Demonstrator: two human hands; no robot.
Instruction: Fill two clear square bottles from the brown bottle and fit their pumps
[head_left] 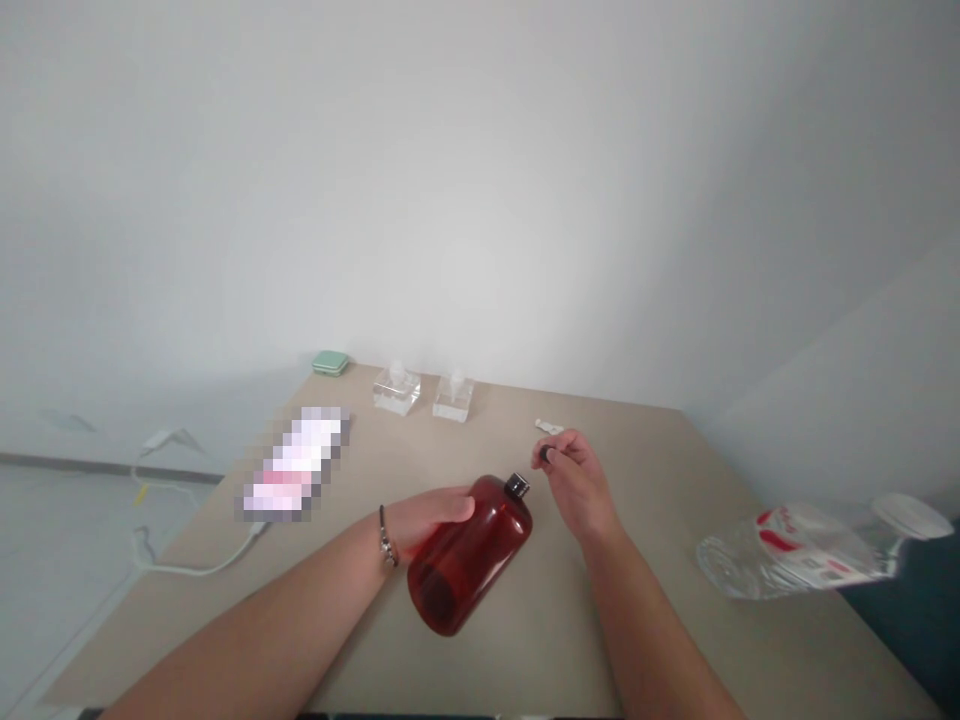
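Note:
My left hand point(442, 508) is wrapped round a reddish-brown see-through bottle point(474, 560), held tilted with its dark neck point(517, 487) up and to the right. A little dark liquid or shadow shows near its base; I cannot tell which. To the right of the neck and apart from it, my right hand point(574, 475) pinches a small black round piece point(547, 454) between thumb and fingers. It looks like a bottle cap. Just beyond that hand a small white strip point(549, 427) lies on the table.
At the right of the table point(375, 650) stands a large clear plastic bottle point(810, 548) with a red and white label. A blurred-out phone point(296, 465) with a white cable point(202, 570) lies left. Two clear blocks point(453, 400) and a green case point(330, 362) sit along the wall.

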